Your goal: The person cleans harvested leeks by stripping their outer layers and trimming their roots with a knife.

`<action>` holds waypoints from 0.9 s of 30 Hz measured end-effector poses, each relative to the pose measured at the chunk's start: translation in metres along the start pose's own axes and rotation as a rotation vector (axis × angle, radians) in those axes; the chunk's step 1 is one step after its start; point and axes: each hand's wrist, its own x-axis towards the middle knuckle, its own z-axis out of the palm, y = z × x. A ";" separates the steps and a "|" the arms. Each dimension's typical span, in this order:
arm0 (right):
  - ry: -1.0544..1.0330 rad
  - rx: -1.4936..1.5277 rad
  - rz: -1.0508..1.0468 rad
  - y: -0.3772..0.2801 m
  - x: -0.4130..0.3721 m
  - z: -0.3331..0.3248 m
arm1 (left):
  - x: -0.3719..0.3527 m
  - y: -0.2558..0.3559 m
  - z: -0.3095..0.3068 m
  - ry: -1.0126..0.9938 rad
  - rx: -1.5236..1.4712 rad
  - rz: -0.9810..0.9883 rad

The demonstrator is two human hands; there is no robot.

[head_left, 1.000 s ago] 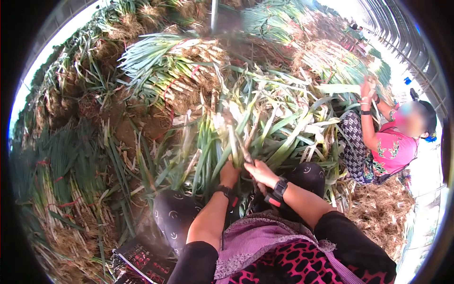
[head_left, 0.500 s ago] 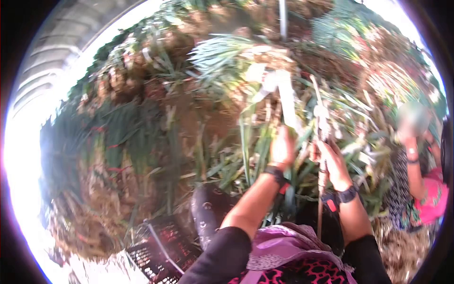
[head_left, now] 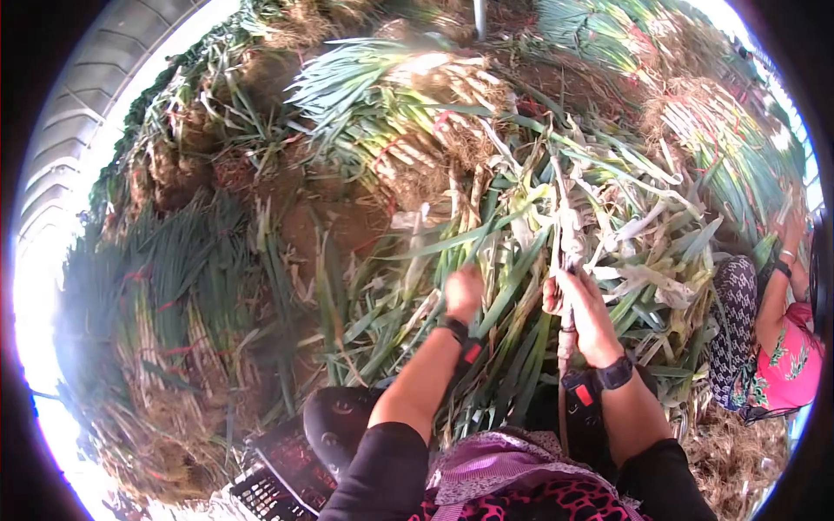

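My right hand (head_left: pixel 586 314) is closed around a thin upright pole (head_left: pixel 565 340) with pale wrapping, which runs up from between my legs. To its left, my left hand (head_left: pixel 463 293) is curled into a fist above loose green leaves (head_left: pixel 512 286); whatever it holds is hidden. Both wrists carry dark bands. Stripped leaves and pale peelings (head_left: pixel 647 260) lie heaped around the pole. Beyond my left hand is a pile of green onion bundles (head_left: pixel 417 130) with red ties, white stems and roots.
More tied bundles (head_left: pixel 174 286) stand at the left, and others (head_left: pixel 721 139) lie at the upper right. A dark crate (head_left: pixel 291 473) is beside my knee at the lower left. A co-worker in pink (head_left: pixel 789 356) sits at the right edge, hands near leaves.
My left hand has moved left and away from the pole. The bright white stretch above it no longer shows. My right hand stays on the pole, and the view has shifted.
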 end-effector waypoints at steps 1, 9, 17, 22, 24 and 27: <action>-0.019 -0.005 -0.015 -0.001 0.002 0.002 | 0.018 -0.012 -0.012 0.081 -0.046 0.018; 0.154 -0.071 0.041 0.014 0.025 0.014 | 0.128 -0.076 0.014 -0.104 0.139 -0.210; 0.123 -0.229 -0.009 0.016 0.033 0.024 | 0.149 -0.051 -0.001 -0.019 0.207 -0.005; 0.122 -0.218 -0.008 0.013 0.031 0.020 | 0.134 -0.029 -0.032 -0.263 0.097 -0.022; 0.126 -0.194 -0.017 0.012 0.031 0.021 | 0.124 -0.022 -0.038 -0.280 0.161 0.010; 0.122 -0.212 -0.032 0.014 0.032 0.019 | 0.092 -0.002 -0.057 -0.129 0.226 0.013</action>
